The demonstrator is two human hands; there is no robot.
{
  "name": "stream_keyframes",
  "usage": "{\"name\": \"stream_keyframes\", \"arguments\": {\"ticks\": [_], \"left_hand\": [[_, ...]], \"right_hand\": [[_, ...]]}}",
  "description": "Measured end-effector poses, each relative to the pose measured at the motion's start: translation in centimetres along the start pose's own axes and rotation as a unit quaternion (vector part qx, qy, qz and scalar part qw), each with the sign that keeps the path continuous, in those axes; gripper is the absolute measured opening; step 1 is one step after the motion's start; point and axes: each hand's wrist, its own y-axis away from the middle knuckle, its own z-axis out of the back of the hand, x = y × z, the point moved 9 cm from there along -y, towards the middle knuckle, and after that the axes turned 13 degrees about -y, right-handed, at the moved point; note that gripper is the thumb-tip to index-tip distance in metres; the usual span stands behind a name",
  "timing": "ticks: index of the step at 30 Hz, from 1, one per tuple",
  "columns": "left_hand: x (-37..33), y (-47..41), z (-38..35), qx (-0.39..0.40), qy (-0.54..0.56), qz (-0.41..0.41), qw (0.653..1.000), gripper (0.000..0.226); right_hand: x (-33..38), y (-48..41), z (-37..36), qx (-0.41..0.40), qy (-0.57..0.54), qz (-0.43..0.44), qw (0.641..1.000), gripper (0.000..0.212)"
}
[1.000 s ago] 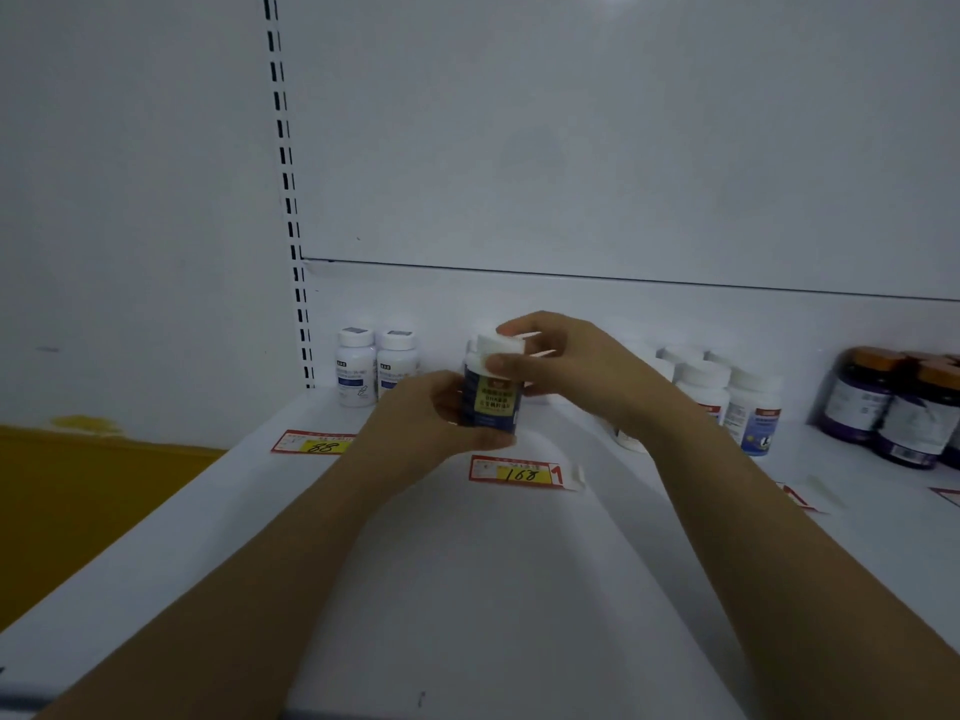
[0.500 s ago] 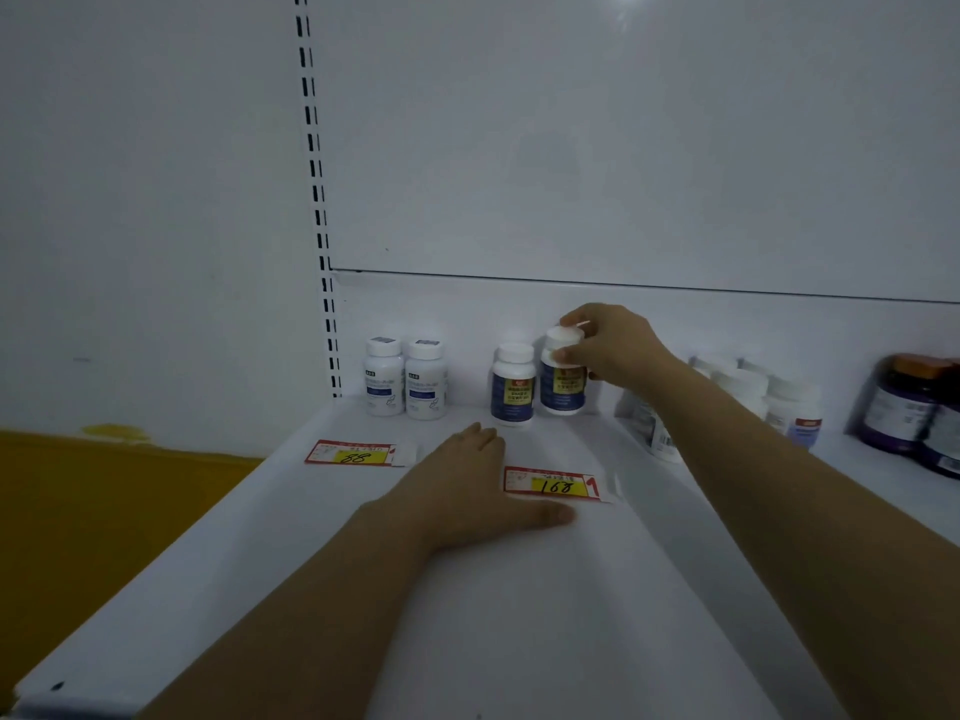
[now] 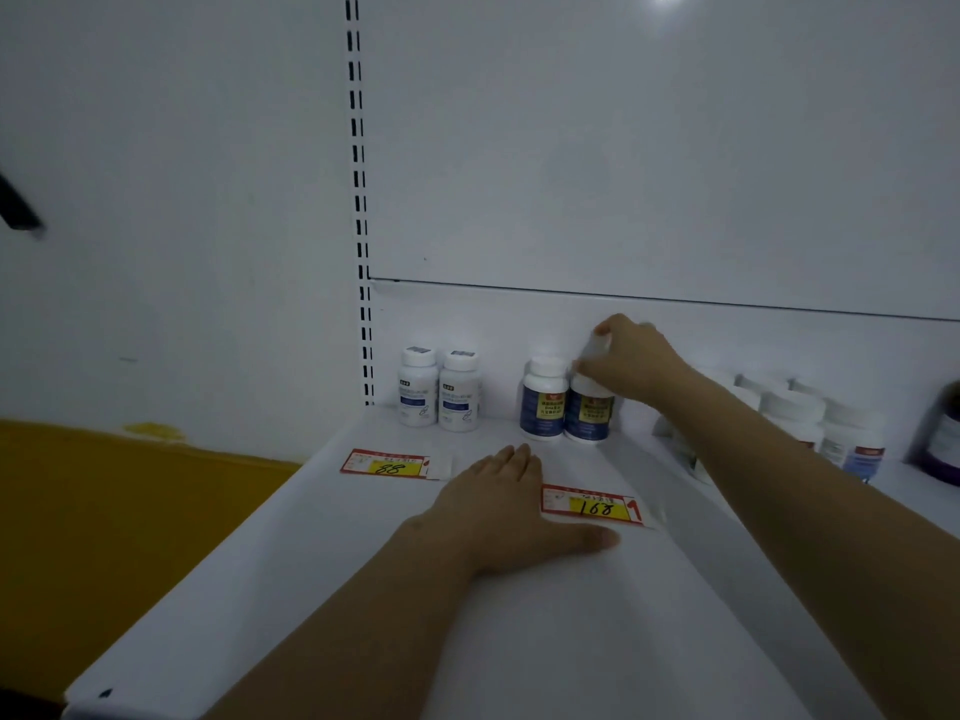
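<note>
Two blue-labelled white-capped bottles stand side by side at the back of the white shelf (image 3: 311, 589): the left bottle (image 3: 543, 402) and the right bottle (image 3: 589, 415). My right hand (image 3: 634, 363) reaches over the right bottle, its thumb and fingers curled round the white cap; the hand is blurred. My left hand (image 3: 509, 506) lies flat on the shelf, palm down, its thumb stretched toward the price tag marked 168 (image 3: 592, 506).
Two white bottles with pale labels (image 3: 439, 389) stand further left near the slotted upright (image 3: 361, 252). A tag marked 88 (image 3: 387, 464) lies in front of them. More white bottles (image 3: 852, 439) and a dark jar (image 3: 945, 444) sit beyond my right arm.
A second ago both hands held the bottle above the shelf. My right hand set it down beside its twin, and my left hand dropped flat onto the shelf.
</note>
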Motion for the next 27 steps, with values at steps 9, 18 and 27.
{"name": "stream_keyframes", "arguments": {"ticks": [9, 18, 27], "left_hand": [[0.1, 0.1, 0.2, -0.013, 0.004, -0.002, 1.0, 0.108], [0.4, 0.5, 1.8, -0.064, 0.126, 0.028, 0.99, 0.107], [2.4, 1.0, 5.7, -0.237, 0.286, 0.059, 0.927, 0.061]], "right_hand": [[4.8, 0.0, -6.2, 0.061, 0.291, 0.1, 0.95, 0.042], [6.7, 1.4, -3.1, 0.05, 0.089, 0.153, 0.983, 0.036], [9.0, 7.1, 3.9, -0.004, -0.026, 0.165, 0.986, 0.032]]}}
